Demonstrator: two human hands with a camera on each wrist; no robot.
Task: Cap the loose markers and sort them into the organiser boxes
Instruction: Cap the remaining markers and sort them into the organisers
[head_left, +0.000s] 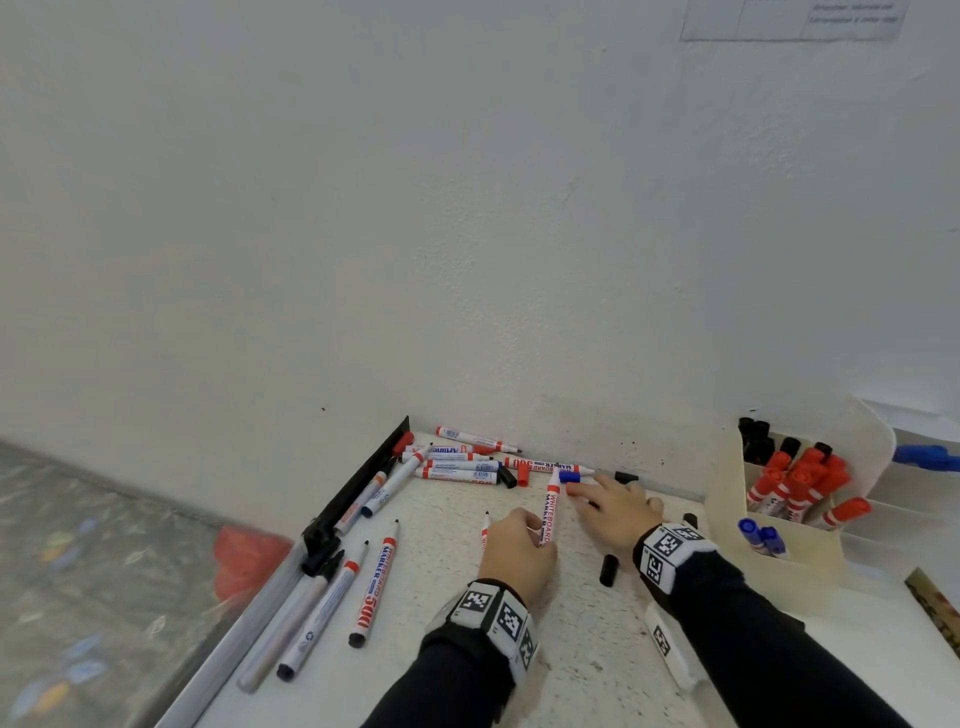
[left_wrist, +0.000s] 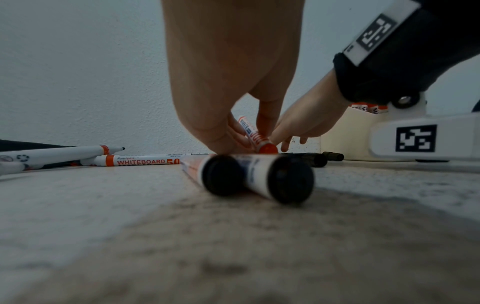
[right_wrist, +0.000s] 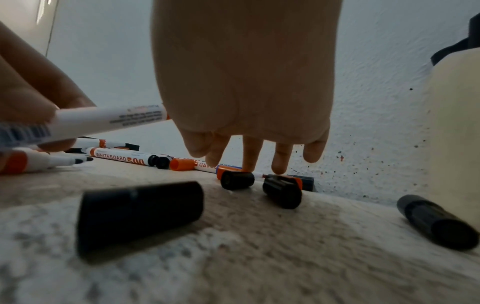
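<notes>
My left hand (head_left: 537, 530) grips an uncapped red whiteboard marker (head_left: 549, 512) by its lower barrel, tip pointing up and away; the same marker (left_wrist: 253, 135) shows between my fingers in the left wrist view. A second marker (head_left: 485, 532) with a black tip lies under that hand. My right hand (head_left: 587, 493) reaches forward with straight fingers (right_wrist: 253, 152) and touches down by a loose red cap (head_left: 573, 488) and a blue cap (head_left: 570, 476). Cream organiser boxes (head_left: 722, 499) stand to the right.
Several uncapped markers (head_left: 457, 462) are piled against the wall, and more (head_left: 374, 587) lie at the left by a black ledge (head_left: 358, 488). Loose black caps (head_left: 609, 570) (right_wrist: 140, 216) lie near my right wrist. The boxes hold red (head_left: 795, 483), black (head_left: 758, 439) and blue markers (head_left: 761, 535).
</notes>
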